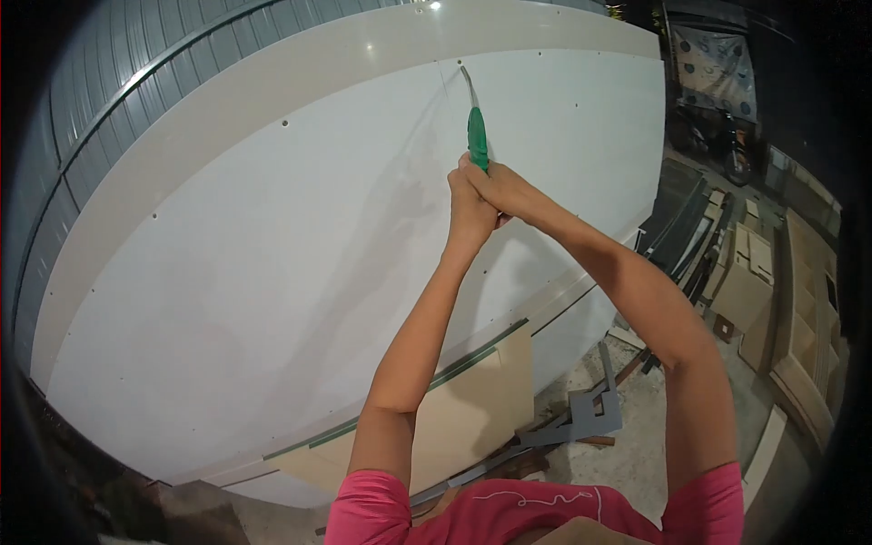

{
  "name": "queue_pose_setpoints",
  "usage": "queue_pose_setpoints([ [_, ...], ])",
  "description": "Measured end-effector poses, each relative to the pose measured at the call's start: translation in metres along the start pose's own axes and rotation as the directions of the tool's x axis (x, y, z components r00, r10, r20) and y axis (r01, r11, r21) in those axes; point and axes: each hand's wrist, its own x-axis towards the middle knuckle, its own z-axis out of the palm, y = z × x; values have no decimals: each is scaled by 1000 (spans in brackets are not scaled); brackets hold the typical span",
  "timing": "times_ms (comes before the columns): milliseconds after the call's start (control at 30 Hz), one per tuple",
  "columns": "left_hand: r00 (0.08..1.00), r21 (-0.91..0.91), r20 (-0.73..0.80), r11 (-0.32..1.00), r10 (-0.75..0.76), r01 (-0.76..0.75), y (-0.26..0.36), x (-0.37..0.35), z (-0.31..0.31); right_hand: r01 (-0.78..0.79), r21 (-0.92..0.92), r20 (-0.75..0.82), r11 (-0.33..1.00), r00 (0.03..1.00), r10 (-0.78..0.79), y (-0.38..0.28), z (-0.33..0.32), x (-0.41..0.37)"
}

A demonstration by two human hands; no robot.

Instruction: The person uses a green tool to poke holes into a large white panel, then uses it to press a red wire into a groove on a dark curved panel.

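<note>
Both hands are working together here, and the arms are reaching out over a broad white panel (pixel 363 218). The left hand (pixel 467 209) is coming in from the left, the right hand (pixel 505 189) from the right, and the two are meeting and overlapping around the near end of a green-handled tool (pixel 478 136). Each grip is closing about that handle, pressed snugly against the other; which fingers are bearing on it underneath, I cannot tell. The tool is sitting over the far part of the panel, its handle pointing away from the person and its slim metal shaft bending slightly left. The tip is standing right beside a dark dot (pixel 460 63) near the panel's far edge; whether it is touching, I cannot tell. Beyond, a pale border strip (pixel 363 47) is curving along that edge, with ribbed grey sheeting (pixel 118 118) showing at far left. On the near side, a beige board (pixel 472 400) is lying below the left forearm, and a grey bracket (pixel 592 414) is resting to its right. Farther right, cardboard boxes (pixel 740 282) are standing beside stacked strips (pixel 695 232).
</note>
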Motion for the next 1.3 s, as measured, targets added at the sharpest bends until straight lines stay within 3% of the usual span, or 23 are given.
queue_pose_setpoints([
  [67,999,20,22,999,-48,48,10,0,8,-6,4,42,1000,999,6,6,-10,-1],
  [167,994,70,22,992,-111,109,10,-8,28,118,66,105,991,987,-125,20,-24,-11],
  [233,967,470,-127,872,220,-137,-18,-26,50,282,-129,-9,951,958,-286,45,-33,-21],
  [267,966,490,-157,866,204,-104,-30,-39,63,285,-112,31,952,959,-283,58,-37,-30],
  [333,959,381,-240,923,148,-47,-52,-72,91,252,-160,61,954,967,-245,90,-45,-52],
  [467,958,441,-283,892,38,95,-87,-109,128,290,-22,200,957,939,-280,155,-56,-58],
  [533,913,398,-408,904,22,156,-99,-121,138,189,-21,323,982,931,-172,168,-56,-57],
  [633,894,426,-448,881,7,206,-107,-126,135,233,-8,333,972,917,-217,181,-43,-47],
  [733,903,431,-428,889,49,156,-105,-124,136,200,43,348,979,915,-202,185,-44,-45],
  [800,892,468,-451,860,33,204,-109,-123,138,92,72,411,993,904,-114,198,-39,-32],
  [900,884,517,-463,830,65,210,-125,-120,130,186,128,371,974,902,-221,202,-35,-29],
  [967,885,375,-455,881,-96,288,-133,-123,127,150,128,381,980,905,-188,203,-37,-28],
  [1100,883,344,-452,888,-129,305,-132,-122,130,55,167,416,984,901,-121,203,-39,-31],
  [1233,857,504,-515,821,37,268,-121,-120,147,13,195,431,981,897,-98,202,-44,-31],
  [1300,843,586,-522,774,133,240,-110,-105,149,183,128,366,975,905,-218,184,-58,-38],
])
